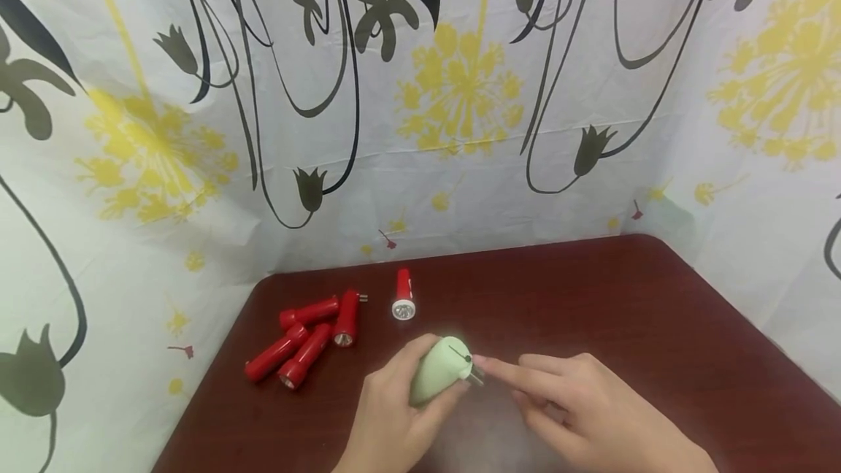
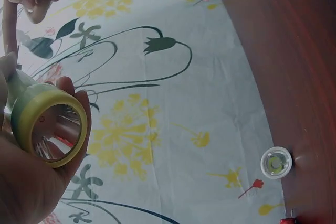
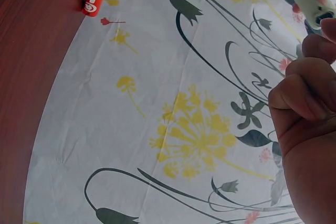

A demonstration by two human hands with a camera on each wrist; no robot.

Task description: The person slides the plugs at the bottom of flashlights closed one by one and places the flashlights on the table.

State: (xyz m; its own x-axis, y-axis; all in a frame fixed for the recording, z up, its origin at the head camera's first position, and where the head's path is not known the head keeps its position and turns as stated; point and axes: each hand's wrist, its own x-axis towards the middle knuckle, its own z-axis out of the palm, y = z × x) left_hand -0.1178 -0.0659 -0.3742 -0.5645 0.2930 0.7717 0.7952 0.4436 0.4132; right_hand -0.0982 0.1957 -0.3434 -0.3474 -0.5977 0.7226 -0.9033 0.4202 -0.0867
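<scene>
Firmly, the left hand (image 1: 401, 404) curls its fingers round one green flashlight (image 1: 435, 374) above the table (image 1: 558, 298), while the right hand (image 1: 585, 400), index finger straight, others bent, touches its pronged end, near four red flashlights (image 1: 307, 356) and one red-and-white flashlight (image 1: 404, 287).

The table (image 1: 591, 312) is a deep reddish brown. Above it, I see a green torch (image 1: 434, 374), pale and minty, with a yellower rim (image 2: 52, 98). Towards the table's left side, four torches (image 1: 276, 352) are red; near its back edge, another red torch (image 1: 404, 285) has a white head (image 2: 265, 163). Behind the table, white cloth (image 1: 394, 195) carries yellow flower bursts (image 1: 466, 86), olive-grey tulips (image 1: 310, 190) and dark looping stems.
</scene>
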